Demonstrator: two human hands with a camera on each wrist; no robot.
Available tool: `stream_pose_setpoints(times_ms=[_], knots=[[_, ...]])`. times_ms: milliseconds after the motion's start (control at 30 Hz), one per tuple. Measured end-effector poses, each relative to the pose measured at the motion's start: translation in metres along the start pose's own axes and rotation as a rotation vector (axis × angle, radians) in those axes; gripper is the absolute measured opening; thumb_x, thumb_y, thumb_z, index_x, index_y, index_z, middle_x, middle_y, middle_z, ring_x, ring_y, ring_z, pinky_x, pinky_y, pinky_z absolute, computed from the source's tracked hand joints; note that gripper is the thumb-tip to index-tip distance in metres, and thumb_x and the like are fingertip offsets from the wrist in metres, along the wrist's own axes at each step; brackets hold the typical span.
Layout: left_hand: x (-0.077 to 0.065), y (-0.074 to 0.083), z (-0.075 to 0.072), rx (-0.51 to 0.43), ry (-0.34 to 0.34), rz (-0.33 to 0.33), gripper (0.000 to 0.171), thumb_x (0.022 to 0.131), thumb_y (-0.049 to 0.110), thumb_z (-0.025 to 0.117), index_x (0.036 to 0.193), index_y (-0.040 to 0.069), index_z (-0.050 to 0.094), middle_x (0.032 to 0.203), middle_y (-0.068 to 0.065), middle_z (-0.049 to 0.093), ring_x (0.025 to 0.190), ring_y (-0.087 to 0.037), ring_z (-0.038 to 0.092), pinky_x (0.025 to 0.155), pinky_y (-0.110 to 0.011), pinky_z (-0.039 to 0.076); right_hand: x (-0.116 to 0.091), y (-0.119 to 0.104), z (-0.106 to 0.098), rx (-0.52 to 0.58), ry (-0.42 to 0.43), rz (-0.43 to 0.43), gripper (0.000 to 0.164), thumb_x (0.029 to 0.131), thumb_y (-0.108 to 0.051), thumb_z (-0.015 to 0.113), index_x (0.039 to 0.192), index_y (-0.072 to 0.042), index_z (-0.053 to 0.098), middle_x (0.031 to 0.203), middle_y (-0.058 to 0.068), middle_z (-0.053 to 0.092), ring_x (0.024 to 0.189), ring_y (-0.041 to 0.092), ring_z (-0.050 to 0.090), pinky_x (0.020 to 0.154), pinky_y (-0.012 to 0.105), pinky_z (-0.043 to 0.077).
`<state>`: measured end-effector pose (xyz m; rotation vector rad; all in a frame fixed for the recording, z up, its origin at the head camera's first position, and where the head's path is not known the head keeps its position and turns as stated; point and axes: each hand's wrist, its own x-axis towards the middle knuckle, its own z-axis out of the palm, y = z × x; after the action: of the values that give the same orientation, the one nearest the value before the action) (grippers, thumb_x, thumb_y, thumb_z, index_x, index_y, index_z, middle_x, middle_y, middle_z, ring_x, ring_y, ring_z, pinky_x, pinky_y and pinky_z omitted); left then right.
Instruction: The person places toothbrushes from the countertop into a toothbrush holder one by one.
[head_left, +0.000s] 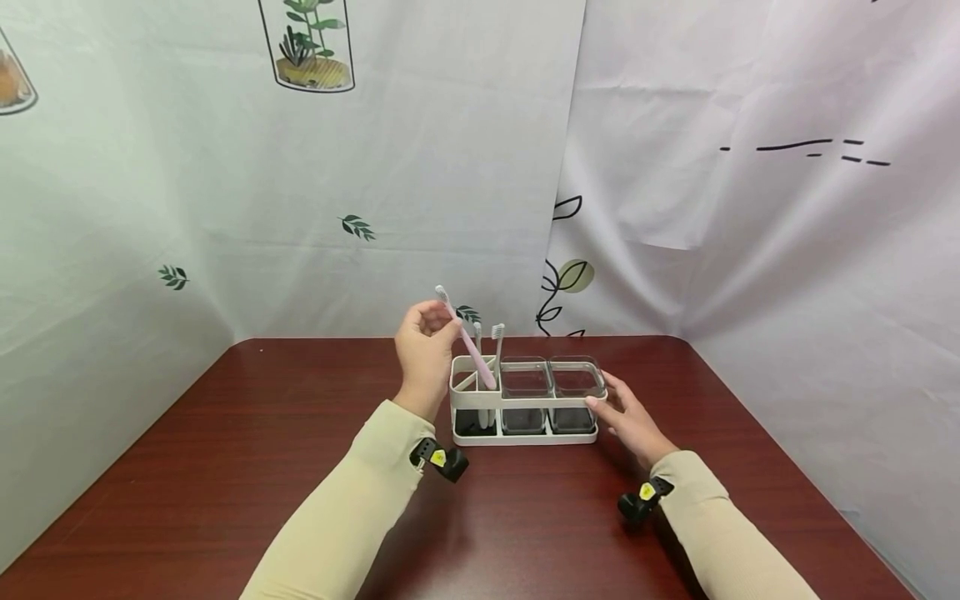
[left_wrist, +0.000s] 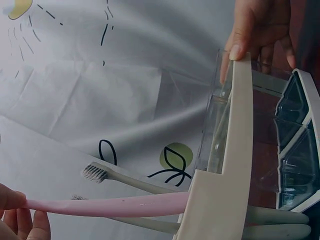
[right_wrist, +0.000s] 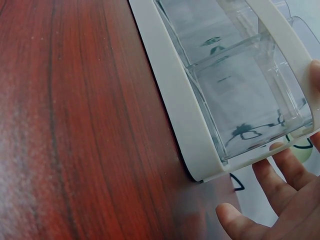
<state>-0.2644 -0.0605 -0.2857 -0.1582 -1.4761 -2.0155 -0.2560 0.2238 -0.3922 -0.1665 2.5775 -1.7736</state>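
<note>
My left hand [head_left: 424, 354] pinches a pink toothbrush [head_left: 471, 347] near its bristled end. The brush slants, its lower end at the divided left section of a white toothbrush holder [head_left: 525, 440]. Two pale grey-green toothbrushes [left_wrist: 140, 185] stand in that same section, their handle ends showing below the upper frame. Two clear cups [head_left: 527, 380] sit side by side in the rest of the holder. At its right end my right hand [head_left: 632, 423] grips the upper frame, thumb on the front rim and fingers round the side and back, as the left wrist view [left_wrist: 262, 27] shows.
The holder stands on a dark red wood-grain table [head_left: 300, 467], its base lined in black. White cloth [head_left: 420, 167] printed with plants hangs behind and beside the table. Each wrist carries a black strapped camera [head_left: 442, 458].
</note>
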Motion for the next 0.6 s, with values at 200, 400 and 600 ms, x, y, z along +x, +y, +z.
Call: stream_pose_setpoints(times_ms=[200, 400, 600], knots=[[-0.004, -0.006, 0.0, 0.113, -0.019, 0.012, 0.024, 0.079, -0.016, 0.065, 0.101, -0.007, 0.06, 0.092, -0.019, 0.063, 0.076, -0.009, 0.057, 0.067, -0.016, 0.05, 0.001, 0.001, 0.0, 0.005, -0.006, -0.009, 0.07, 0.097, -0.034, 0.057, 0.153, -0.014, 0.019, 0.147, 0.019, 0.035, 0.13, 0.036, 0.041, 0.097, 0.054, 0.041], [-0.007, -0.009, 0.001, 0.145, -0.045, -0.009, 0.025, 0.078, -0.016, 0.065, 0.101, -0.007, 0.061, 0.088, -0.009, 0.062, 0.075, -0.008, 0.057, 0.065, -0.016, 0.049, 0.0, 0.0, 0.001, 0.01, -0.008, -0.021, 0.069, 0.098, -0.031, 0.056, 0.153, -0.013, 0.018, 0.147, 0.019, 0.036, 0.129, 0.035, 0.043, 0.094, 0.052, 0.043], [-0.009, -0.012, 0.002, 0.168, -0.059, -0.023, 0.025, 0.079, -0.015, 0.066, 0.102, -0.006, 0.061, 0.09, -0.011, 0.063, 0.077, -0.01, 0.056, 0.066, -0.016, 0.049, 0.0, -0.001, 0.001, 0.026, -0.009, -0.018, 0.069, 0.098, -0.03, 0.056, 0.153, -0.013, 0.018, 0.147, 0.019, 0.035, 0.129, 0.035, 0.042, 0.095, 0.052, 0.042]])
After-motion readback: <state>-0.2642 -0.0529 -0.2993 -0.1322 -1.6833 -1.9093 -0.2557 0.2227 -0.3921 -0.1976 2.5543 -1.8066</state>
